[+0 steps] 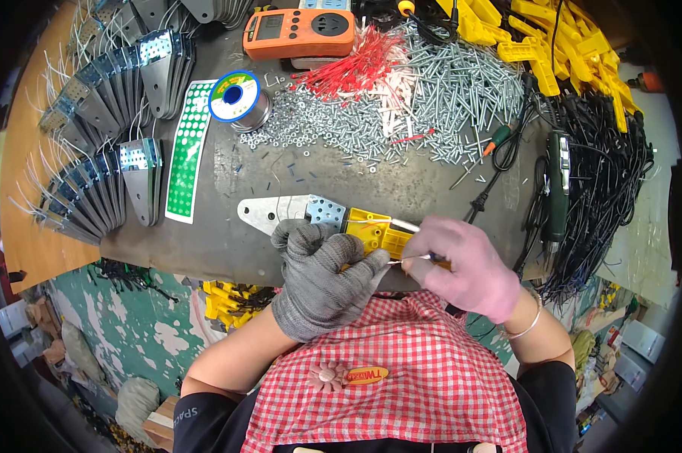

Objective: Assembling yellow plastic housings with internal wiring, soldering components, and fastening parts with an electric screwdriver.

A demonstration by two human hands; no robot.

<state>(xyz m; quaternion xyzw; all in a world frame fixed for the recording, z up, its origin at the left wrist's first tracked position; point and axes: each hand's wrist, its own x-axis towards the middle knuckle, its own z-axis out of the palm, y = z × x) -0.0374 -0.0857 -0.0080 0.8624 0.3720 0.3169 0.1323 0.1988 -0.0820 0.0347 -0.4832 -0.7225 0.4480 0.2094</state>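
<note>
Near the front of the bench, my left hand (322,275), in a grey knitted glove, rests over a yellow plastic housing (365,232). Its thumb and fingertips pinch a thin wire (395,262). My right hand (465,264), in a pink glove, is closed on the same wire just to the right; the wire's ends are too small to make out. Joined to the housing on the left are a blue perforated plate (327,212) and a grey tapered metal blade (261,214). A white sleeve or wire (405,225) runs from the housing toward my right hand.
Fanned stacks of grey blades (103,185) stand at left, beside a green sticker sheet (190,151). Behind lie a solder spool (239,102), an orange meter (299,34), loose nuts and screws (461,83), and red wires (356,64). Black cords (597,174) and yellow housings (560,45) crowd the right.
</note>
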